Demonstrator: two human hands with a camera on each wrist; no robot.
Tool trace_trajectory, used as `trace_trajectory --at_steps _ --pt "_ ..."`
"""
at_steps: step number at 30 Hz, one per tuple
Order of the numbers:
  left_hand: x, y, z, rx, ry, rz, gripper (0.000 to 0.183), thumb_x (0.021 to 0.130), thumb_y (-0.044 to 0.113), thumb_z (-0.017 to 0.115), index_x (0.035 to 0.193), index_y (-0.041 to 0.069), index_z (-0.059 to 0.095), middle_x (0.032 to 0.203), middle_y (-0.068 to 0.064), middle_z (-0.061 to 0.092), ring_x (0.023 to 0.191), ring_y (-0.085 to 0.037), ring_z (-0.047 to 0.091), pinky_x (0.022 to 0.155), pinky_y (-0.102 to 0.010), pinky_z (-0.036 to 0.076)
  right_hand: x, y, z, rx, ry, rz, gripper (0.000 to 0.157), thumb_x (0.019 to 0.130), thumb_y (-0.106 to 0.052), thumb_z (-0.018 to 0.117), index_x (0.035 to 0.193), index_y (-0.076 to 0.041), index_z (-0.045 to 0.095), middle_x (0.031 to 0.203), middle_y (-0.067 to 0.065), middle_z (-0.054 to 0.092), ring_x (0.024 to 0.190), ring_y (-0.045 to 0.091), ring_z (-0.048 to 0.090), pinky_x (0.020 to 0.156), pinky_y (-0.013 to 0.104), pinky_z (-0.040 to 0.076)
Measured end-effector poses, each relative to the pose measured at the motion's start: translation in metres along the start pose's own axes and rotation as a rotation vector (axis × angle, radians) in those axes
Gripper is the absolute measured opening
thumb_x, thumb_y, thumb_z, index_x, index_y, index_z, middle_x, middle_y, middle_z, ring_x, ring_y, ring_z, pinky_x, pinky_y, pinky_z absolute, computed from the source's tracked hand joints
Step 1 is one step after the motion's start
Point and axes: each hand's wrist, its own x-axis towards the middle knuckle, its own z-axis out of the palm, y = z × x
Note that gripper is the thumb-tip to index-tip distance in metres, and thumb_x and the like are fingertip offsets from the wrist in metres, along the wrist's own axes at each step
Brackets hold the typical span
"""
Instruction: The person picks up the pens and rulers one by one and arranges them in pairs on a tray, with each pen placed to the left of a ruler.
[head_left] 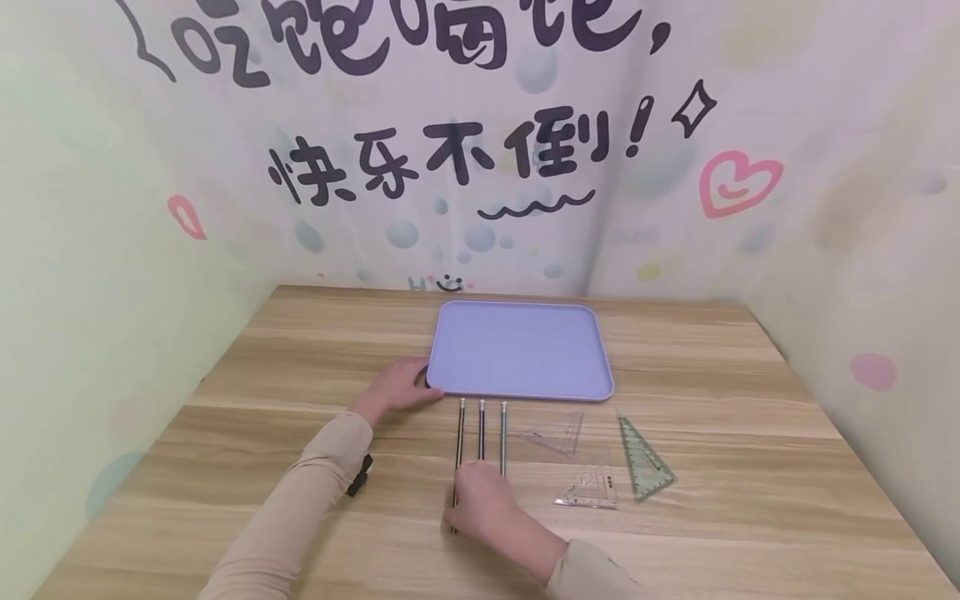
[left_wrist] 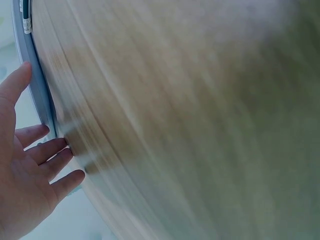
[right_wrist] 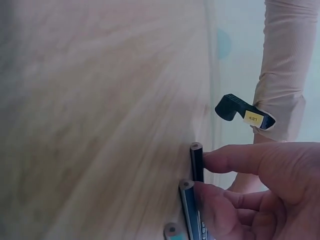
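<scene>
On the wooden table lie three pencils side by side: a black one, a dark blue one and a teal one, eraser ends toward the tray. My right hand bends over their near part, thumb at the black pencil and curled fingertips against the dark blue pencil. The teal pencil's end shows beside them. At the near left corner of the lilac tray is my left hand. Its fingers are spread and loosely straight, thumb tip at the tray's edge.
Right of the pencils lie two clear set squares, one behind the other, and a green set square. A printed cloth hangs along the table's back edge. A black wrist device sits at my left sleeve.
</scene>
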Motion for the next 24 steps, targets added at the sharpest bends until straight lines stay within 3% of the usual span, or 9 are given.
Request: trace_trajectory --at_steps 5,10,19,24 --pt "0.0007 -0.0015 0.0014 -0.009 0.006 0.013 0.063 0.080 0.039 0.066 0.130 0.004 0.048 0.126 -0.016 0.053 0.116 -0.032 0.048 0.100 -0.044 0.037 0.0018 -0.0032 -0.0012 0.008 -0.012 0.057 0.028 0.057 -0.012 0.077 0.054 -0.008 0.049 0.059 0.002 0.052 0.052 0.013 0.043 0.044 0.022 0.040" --pt "0.0010 -0.0024 0.0018 -0.001 0.004 0.014 0.065 0.080 0.040 0.065 0.130 0.004 0.047 0.127 -0.017 0.053 0.117 -0.032 0.048 0.101 -0.044 0.037 0.0021 -0.0064 -0.0014 0.101 -0.045 0.128 0.025 0.057 -0.004 0.075 0.059 -0.005 0.051 0.062 0.006 0.053 0.053 0.014 0.044 0.044 0.020 0.041" --pt "-0.0008 -0.0015 0.0013 0.001 0.012 0.015 0.064 0.080 0.039 0.066 0.129 0.002 0.048 0.126 -0.018 0.053 0.116 -0.034 0.048 0.100 -0.045 0.037 0.0008 -0.0083 -0.0012 0.226 -0.087 0.186 0.019 0.059 0.004 0.069 0.057 -0.002 0.051 0.047 0.003 0.048 0.029 0.006 0.043 0.031 0.015 0.038" --pt "0.0007 -0.0033 0.0022 -0.005 0.012 0.018 0.065 0.080 0.040 0.065 0.130 0.002 0.047 0.127 -0.017 0.052 0.117 -0.034 0.047 0.101 -0.045 0.036 0.0020 -0.0093 -0.0025 0.264 -0.136 0.222 0.020 0.060 0.004 0.069 0.055 -0.001 0.051 0.036 0.000 0.045 0.027 0.007 0.042 0.029 0.016 0.039"
